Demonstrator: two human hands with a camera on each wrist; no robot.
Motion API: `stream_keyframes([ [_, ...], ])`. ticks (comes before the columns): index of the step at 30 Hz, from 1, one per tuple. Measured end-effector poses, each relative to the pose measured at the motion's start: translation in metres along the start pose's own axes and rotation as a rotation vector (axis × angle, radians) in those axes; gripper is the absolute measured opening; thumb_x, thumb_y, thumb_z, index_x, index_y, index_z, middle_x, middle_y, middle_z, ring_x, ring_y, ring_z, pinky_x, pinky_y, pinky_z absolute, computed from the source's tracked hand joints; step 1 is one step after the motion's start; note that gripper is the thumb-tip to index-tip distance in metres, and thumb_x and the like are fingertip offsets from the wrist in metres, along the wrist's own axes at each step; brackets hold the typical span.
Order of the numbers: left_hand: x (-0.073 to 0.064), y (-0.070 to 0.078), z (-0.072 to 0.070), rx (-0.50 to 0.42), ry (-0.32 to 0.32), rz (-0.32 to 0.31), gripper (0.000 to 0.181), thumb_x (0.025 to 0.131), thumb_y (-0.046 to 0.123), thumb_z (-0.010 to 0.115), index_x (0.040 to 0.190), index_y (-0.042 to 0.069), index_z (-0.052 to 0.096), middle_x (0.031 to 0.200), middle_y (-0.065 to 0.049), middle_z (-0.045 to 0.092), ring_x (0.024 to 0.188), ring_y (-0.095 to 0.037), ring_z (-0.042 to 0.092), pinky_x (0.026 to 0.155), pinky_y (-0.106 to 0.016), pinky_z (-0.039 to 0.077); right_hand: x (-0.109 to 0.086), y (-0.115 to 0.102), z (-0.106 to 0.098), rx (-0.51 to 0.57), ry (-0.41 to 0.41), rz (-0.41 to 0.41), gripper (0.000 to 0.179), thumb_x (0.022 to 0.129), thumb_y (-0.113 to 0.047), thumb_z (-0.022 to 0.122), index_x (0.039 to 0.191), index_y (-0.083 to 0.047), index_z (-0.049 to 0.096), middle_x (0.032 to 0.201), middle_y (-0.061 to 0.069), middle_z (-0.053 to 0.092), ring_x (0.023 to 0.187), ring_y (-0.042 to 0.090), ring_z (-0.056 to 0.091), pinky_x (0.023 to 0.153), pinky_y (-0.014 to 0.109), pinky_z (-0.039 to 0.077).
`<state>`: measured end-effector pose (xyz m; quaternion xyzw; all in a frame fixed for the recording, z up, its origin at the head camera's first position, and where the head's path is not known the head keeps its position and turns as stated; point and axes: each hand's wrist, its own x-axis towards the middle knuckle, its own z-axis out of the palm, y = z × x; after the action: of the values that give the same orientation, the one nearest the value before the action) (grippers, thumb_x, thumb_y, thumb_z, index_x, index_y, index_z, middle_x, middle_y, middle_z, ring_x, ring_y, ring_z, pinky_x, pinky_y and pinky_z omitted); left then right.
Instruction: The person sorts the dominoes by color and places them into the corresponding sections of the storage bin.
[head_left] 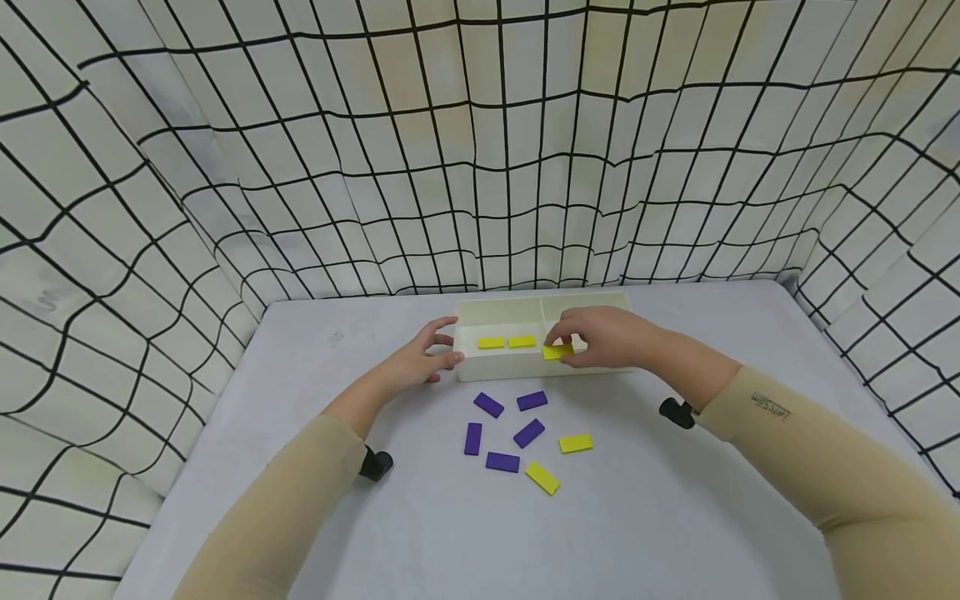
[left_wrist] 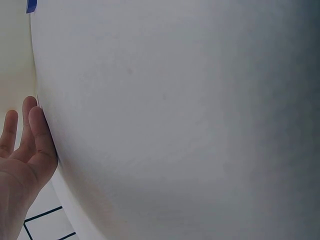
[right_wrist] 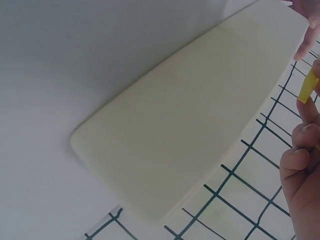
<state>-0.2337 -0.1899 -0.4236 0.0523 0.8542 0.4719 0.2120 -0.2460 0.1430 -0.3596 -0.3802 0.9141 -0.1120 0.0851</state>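
Note:
My right hand (head_left: 603,335) pinches a yellow rectangular block (head_left: 555,352) over the front wall of a cream-white box (head_left: 498,367). In the right wrist view the block (right_wrist: 309,86) shows at the right edge between the fingertips. A divider splits the box, and two yellow blocks (head_left: 491,342) lie in its left compartment. The right compartment is partly hidden by my right hand. At the box's left end, my left hand (head_left: 412,360) rests its extended fingers and thumb against the wall, as the left wrist view of that hand (left_wrist: 30,155) also shows.
Several purple blocks (head_left: 502,462) lie scattered on the white table (head_left: 420,533) in front of the box. Two yellow blocks (head_left: 576,443) lie to their right. White walls with a black grid (head_left: 487,167) rise behind and at both sides.

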Motion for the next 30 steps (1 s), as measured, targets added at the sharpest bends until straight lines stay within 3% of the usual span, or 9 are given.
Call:
stream_keyframes([
  [9,0.003,-0.005,-0.003,-0.008,-0.006,0.003,0.075,0.096,0.041,0.064,0.154,0.045,0.016,0.152,-0.005,0.035,0.121,-0.025,0.058,0.1,-0.045,0.047,0.036,-0.003,-0.002,0.037,0.005,0.023,0.029,0.09,-0.025,0.072,0.119,-0.024,0.071,0.096,-0.008,0.063,0.091,0.023,0.059,0.075,0.03,0.049],
  [15,0.005,-0.007,-0.003,-0.023,-0.018,0.0,0.077,0.095,0.043,0.065,0.154,0.046,0.015,0.152,-0.006,0.035,0.121,-0.025,0.059,0.101,-0.047,0.045,0.055,-0.012,-0.007,0.036,-0.005,0.047,0.03,0.091,-0.028,0.071,0.121,-0.024,0.07,0.098,-0.006,0.064,0.087,0.018,0.056,0.075,0.03,0.049],
  [30,0.004,-0.007,-0.003,-0.029,-0.039,0.008,0.077,0.095,0.043,0.065,0.154,0.046,0.015,0.152,-0.006,0.035,0.117,-0.021,0.061,0.099,-0.044,0.046,0.093,-0.017,0.005,-0.157,-0.044,0.077,0.033,0.094,-0.031,0.068,0.127,-0.025,0.068,0.102,-0.005,0.063,0.091,0.016,0.056,0.079,0.031,0.049],
])
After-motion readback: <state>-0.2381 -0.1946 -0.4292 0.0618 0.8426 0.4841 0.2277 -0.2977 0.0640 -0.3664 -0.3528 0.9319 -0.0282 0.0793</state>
